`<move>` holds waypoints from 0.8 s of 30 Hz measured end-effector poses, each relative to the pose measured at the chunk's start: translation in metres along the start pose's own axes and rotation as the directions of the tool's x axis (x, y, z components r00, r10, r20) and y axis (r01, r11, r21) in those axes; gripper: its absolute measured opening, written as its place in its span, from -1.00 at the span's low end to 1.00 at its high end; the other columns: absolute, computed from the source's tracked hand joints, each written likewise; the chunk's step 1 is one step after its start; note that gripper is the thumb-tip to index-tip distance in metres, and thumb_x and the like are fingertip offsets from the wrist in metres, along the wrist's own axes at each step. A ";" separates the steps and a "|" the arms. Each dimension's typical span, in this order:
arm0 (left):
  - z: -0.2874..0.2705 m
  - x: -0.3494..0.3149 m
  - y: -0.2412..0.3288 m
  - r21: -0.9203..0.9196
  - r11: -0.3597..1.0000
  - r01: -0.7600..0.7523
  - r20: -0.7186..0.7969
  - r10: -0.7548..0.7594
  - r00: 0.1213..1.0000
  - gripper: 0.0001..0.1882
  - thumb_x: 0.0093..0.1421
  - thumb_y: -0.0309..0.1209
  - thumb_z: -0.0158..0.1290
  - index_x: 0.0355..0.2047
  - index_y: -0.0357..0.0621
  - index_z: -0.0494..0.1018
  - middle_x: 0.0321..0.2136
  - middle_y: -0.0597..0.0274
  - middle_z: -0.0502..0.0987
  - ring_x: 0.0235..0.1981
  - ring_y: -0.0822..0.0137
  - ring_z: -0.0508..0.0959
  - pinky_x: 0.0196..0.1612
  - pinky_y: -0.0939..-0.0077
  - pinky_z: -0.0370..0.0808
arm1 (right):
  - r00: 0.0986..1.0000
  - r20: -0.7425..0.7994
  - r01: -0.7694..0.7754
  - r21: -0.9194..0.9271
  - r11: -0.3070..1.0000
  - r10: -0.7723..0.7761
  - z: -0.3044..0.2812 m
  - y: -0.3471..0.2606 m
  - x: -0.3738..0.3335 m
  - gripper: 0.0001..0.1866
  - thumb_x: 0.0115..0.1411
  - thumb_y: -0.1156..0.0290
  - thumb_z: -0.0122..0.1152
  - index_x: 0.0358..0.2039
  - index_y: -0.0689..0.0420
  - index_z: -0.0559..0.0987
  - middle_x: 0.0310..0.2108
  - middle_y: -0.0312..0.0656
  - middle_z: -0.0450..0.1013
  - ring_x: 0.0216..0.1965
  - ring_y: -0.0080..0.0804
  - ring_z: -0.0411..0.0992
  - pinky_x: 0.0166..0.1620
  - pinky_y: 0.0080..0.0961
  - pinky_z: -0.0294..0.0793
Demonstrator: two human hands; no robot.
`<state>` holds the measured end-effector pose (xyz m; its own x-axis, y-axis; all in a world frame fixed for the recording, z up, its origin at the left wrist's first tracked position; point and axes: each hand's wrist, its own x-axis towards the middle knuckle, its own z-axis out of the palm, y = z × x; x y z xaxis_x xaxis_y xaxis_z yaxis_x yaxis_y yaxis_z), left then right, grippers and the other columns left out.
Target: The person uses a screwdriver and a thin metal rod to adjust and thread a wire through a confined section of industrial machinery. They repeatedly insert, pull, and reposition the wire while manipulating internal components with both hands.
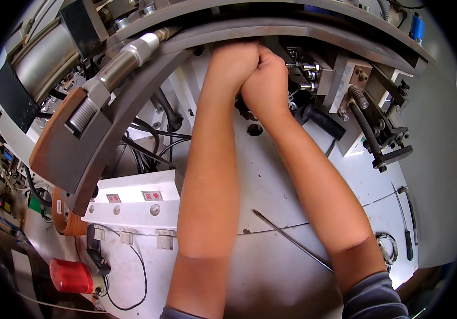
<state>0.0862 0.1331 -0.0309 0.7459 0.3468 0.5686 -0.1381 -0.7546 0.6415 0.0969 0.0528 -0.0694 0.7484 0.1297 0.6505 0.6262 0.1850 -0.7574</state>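
The white machine surface (271, 183) carries a thin metal rod (292, 239) between the forearms, black cables (144, 155) to their left and a red lamp (72, 275) at lower left. The left hand (236, 61) and right hand (267, 80) are curled and in contact with each other just below the curved metal bar (271, 26) at the top of the view; their fingertips are hidden, so whether they grasp anything cannot be determined. Metal fittings (309, 75) stand just right of the right hand, with a black cylinder (325, 122) below them.
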 end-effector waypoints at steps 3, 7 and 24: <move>0.004 0.005 -0.009 -0.142 0.988 0.054 -0.055 -0.063 0.996 -0.61 0.24 -0.17 -0.02 -0.23 -0.30 0.54 -0.44 0.08 0.59 -0.47 0.31 0.51 -0.36 0.34 0.45 | 0.995 -0.059 0.076 -0.087 0.993 -0.081 0.004 0.004 0.002 -0.76 0.13 0.45 0.09 -0.20 0.23 0.57 -0.29 0.20 0.53 -0.19 0.20 0.48 -0.10 -0.19 0.46; 0.007 0.009 -0.018 -0.262 0.963 -0.064 -0.078 0.045 0.996 -0.60 0.25 -0.17 -0.01 -0.24 -0.33 0.54 -0.45 0.11 0.58 -0.45 0.33 0.50 -0.36 0.35 0.44 | 0.997 -0.051 0.057 -0.109 0.992 -0.063 0.003 -0.004 0.002 -0.76 0.11 0.45 0.08 -0.22 0.23 0.57 -0.31 0.21 0.53 -0.16 0.26 0.46 -0.08 -0.12 0.44; 0.002 -0.006 0.014 0.175 0.983 -0.055 -0.049 0.064 0.997 -0.56 0.18 -0.10 -0.12 -0.17 -0.18 0.54 -0.14 -0.12 0.56 -0.09 0.02 0.55 -0.04 0.27 0.42 | 0.995 -0.031 0.095 0.067 0.993 -0.093 -0.003 0.006 0.003 -0.82 0.03 0.54 0.14 -0.32 0.31 0.54 -0.37 0.16 0.54 -0.23 0.09 0.54 -0.17 -0.32 0.48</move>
<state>0.0816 0.1195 -0.0266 0.7030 0.3244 0.6329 -0.0624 -0.8584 0.5092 0.1040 0.0512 -0.0721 0.6929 0.0816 0.7164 0.6788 0.2611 -0.6863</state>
